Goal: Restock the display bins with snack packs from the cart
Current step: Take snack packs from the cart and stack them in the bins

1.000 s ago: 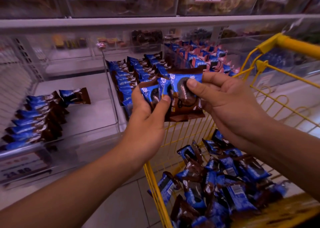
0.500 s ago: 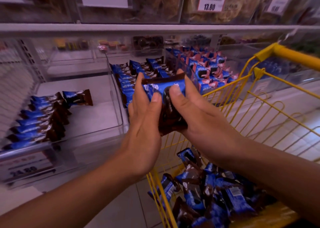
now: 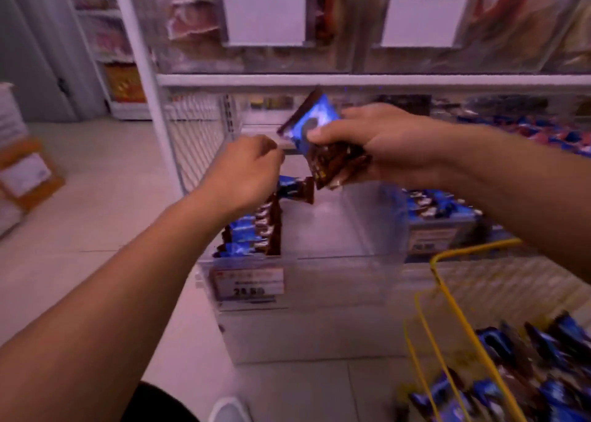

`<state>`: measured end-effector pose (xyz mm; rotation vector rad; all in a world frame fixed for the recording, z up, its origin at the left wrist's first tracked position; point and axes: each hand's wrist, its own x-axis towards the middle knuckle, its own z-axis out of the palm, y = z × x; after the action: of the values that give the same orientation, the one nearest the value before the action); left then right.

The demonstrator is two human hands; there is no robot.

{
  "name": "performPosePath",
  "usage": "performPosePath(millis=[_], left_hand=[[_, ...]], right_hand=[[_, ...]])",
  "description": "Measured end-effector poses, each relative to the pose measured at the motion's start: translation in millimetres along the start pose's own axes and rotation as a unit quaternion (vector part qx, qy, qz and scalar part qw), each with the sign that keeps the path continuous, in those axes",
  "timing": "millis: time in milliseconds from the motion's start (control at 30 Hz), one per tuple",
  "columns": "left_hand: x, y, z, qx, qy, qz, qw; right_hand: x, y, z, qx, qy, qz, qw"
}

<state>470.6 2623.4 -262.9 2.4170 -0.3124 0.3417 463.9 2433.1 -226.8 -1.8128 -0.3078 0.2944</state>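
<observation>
Right hand (image 3: 390, 146) clutching fanned blue-and-brown foil snack packs (image 3: 323, 143) above clear plastic display bin (image 3: 335, 258), left hand (image 3: 246, 172) curled, contents unclear; loose fan could slip, spilling beside bin.

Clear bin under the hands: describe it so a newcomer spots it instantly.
Start at the white shelf upright; the clear bin sits just right of it on the lower shelf, below both hands. It has a price tag on its front and one row of blue-brown snack packs along its left wall, whereas the neighbouring bin to the right looks full.
</observation>
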Motion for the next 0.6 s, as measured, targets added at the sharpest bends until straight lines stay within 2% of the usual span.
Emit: performPosePath(millis=[67,133,200,267,333,433,600], left_hand=[[2,-18,7,0.159,-0.091,-0.037,0.982],[0,-27,24,0.211,-0.195,-0.037,0.957],[0,-37,42,0.244,-0.268,-0.038,0.931],[3,-48,54,0.265,-0.300,-0.103,0.910],[7,-55,62,0.277,-0.316,-0.143,0.896],[8,-55,69,0.297,-0.308,-0.159,0.890],[8,-55,68,0.291,-0.322,-0.185,0.882]], right_hand=[[43,3,11,-0.215,-0.001,0.022,0.976],[81,13,21,-0.395,-0.026,0.070,0.916],[107,28,28,-0.513,-0.085,0.133,0.844],[123,43,34,-0.562,-0.108,0.155,0.805],[130,56,39,-0.585,-0.105,0.128,0.794],[130,71,44,-0.625,-0.089,0.093,0.770],[127,73,44,-0.688,-0.027,0.144,0.711]])
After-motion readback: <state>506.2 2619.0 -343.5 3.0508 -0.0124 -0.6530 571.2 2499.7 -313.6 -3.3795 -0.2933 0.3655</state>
